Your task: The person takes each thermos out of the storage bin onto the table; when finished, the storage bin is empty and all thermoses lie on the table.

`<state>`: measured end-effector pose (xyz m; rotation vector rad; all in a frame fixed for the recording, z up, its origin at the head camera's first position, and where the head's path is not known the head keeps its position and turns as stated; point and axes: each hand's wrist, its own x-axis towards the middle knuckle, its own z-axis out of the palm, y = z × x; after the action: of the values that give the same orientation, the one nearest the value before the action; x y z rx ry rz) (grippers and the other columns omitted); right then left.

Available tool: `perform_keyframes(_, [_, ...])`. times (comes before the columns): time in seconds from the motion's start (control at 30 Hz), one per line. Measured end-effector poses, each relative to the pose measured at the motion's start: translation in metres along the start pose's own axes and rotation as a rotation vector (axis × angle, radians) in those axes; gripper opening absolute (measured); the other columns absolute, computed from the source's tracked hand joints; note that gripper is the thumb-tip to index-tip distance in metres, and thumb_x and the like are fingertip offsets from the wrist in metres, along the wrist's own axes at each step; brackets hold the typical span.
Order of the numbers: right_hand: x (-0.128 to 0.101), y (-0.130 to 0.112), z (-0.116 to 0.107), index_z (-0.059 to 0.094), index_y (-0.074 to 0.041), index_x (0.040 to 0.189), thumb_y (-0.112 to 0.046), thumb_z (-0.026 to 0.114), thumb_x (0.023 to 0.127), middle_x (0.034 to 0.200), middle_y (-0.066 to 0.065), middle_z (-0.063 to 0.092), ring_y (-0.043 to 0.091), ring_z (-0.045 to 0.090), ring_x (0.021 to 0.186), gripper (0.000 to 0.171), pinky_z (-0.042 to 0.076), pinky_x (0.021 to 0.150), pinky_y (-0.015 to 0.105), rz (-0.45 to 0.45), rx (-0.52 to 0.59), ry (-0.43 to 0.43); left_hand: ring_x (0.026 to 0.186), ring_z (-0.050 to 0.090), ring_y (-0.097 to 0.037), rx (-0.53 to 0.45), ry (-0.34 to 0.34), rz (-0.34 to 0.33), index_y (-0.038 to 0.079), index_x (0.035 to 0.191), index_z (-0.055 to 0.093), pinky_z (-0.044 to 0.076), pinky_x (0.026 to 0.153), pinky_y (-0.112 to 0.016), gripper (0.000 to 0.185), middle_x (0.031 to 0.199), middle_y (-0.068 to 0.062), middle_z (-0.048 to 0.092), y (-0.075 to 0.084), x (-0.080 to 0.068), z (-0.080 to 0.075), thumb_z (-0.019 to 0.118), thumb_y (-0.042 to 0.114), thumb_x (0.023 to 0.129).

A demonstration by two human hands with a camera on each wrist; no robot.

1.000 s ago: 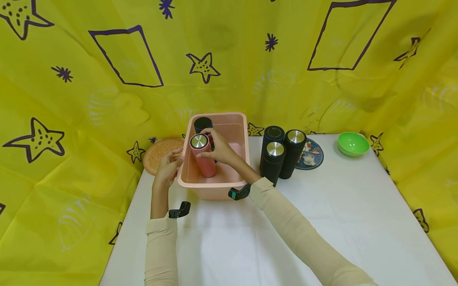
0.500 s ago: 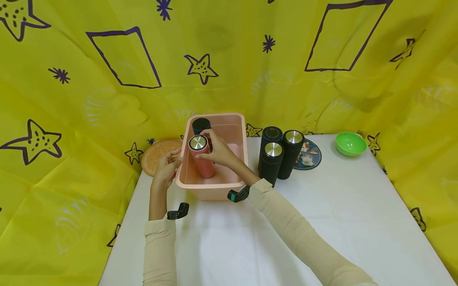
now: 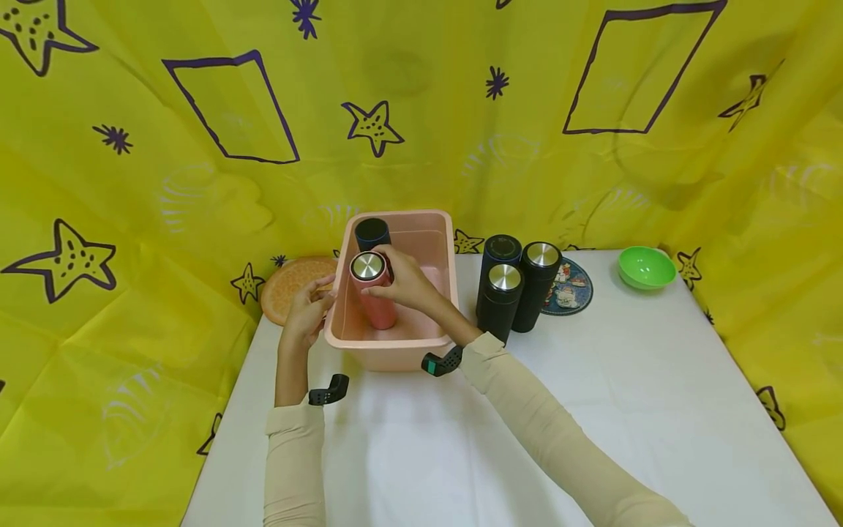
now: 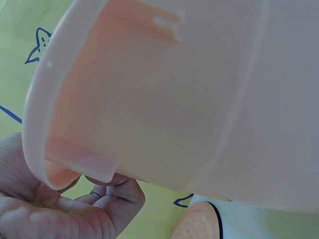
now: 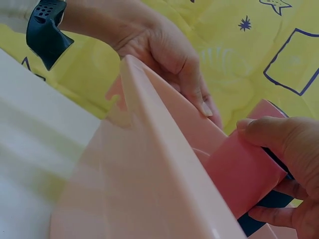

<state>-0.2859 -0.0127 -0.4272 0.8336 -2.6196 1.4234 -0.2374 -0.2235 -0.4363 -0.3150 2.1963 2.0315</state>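
Note:
A pink plastic tub [image 3: 387,357] stands on the white table. Inside its left part, a pink-red flask [image 3: 379,313] with a silver lid top stands slightly tilted, and my right hand [image 3: 405,282] grips it near the top. In the right wrist view, the thumb [image 5: 264,130] presses one side of the flask and the fingers reach round the other. Behind it in the tub is a dark flask [image 3: 372,231], partly hidden. My left hand [image 3: 306,313] holds the tub's left rim; its fingers [image 4: 122,199] curl under the rim in the left wrist view.
Three black flasks [image 3: 500,304] stand close together right of the tub. A blue patterned round mat [image 3: 571,293] lies behind them, and a green bowl [image 3: 647,268] is farther right. An orange-brown round mat [image 3: 283,293] lies left of the tub. Yellow cloth [image 3: 421,176] surrounds the table.
The right hand's raised fingers have lowered a little around the flask's top. The flask, the tub and the left hand stay nearly where they were.

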Motion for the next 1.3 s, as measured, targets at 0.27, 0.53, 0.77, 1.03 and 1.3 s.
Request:
perform_keyframes(0.27, [-0.002,0.0,-0.008,0.048,-0.004,0.133,-0.025,0.086,0.074,0.125,0.011,0.061,0.022,0.06,0.107,0.073,0.052,0.089,0.032,-0.024,0.004,0.041,0.089,0.057,-0.014,0.011,-0.003,0.009,0.007,0.145,0.043,0.056,0.074,-0.023,0.045,0.102,-0.006,0.052,0.002,0.001,0.001,0.049,0.004,0.101])
perform_keyframes(0.53, [-0.005,-0.014,-0.021,0.048,-0.005,0.132,-0.024,0.086,0.074,0.122,0.012,0.06,0.021,0.064,0.094,0.073,0.053,0.07,0.023,-0.058,0.056,0.101,0.09,0.059,-0.013,0.006,-0.018,0.013,0.006,0.146,0.042,0.056,0.074,-0.024,0.046,0.105,-0.007,0.054,0.001,0.0,0.0,0.049,0.006,0.101])
perform_keyframes(0.77, [-0.006,-0.031,-0.035,0.049,-0.005,0.131,-0.021,0.087,0.073,0.117,0.013,0.06,0.022,0.066,0.081,0.071,0.056,0.067,0.026,-0.137,0.117,0.18,0.094,0.058,-0.014,0.011,-0.022,0.001,0.008,0.147,0.041,0.055,0.075,-0.024,0.046,0.109,-0.007,0.053,0.0,0.0,-0.001,0.048,0.007,0.101])
perform_keyframes(1.03, [-0.014,-0.056,-0.058,0.049,-0.002,0.128,-0.021,0.087,0.072,0.113,0.013,0.063,0.02,0.064,0.096,0.07,0.058,0.07,0.027,-0.197,0.098,0.288,0.093,0.06,-0.014,0.008,-0.024,0.01,0.007,0.147,0.04,0.056,0.076,-0.026,0.046,0.109,-0.009,0.054,0.0,-0.002,-0.001,0.048,0.007,0.101])
perform_keyframes(1.3, [-0.024,-0.083,-0.089,0.05,0.0,0.125,-0.015,0.087,0.07,0.115,0.015,0.06,0.021,0.058,0.103,0.069,0.059,0.065,0.029,-0.278,0.17,0.393,0.094,0.06,-0.014,0.005,-0.024,0.014,0.007,0.147,0.04,0.057,0.076,-0.026,0.046,0.104,-0.006,0.054,-0.001,-0.002,-0.002,0.048,0.006,0.101])
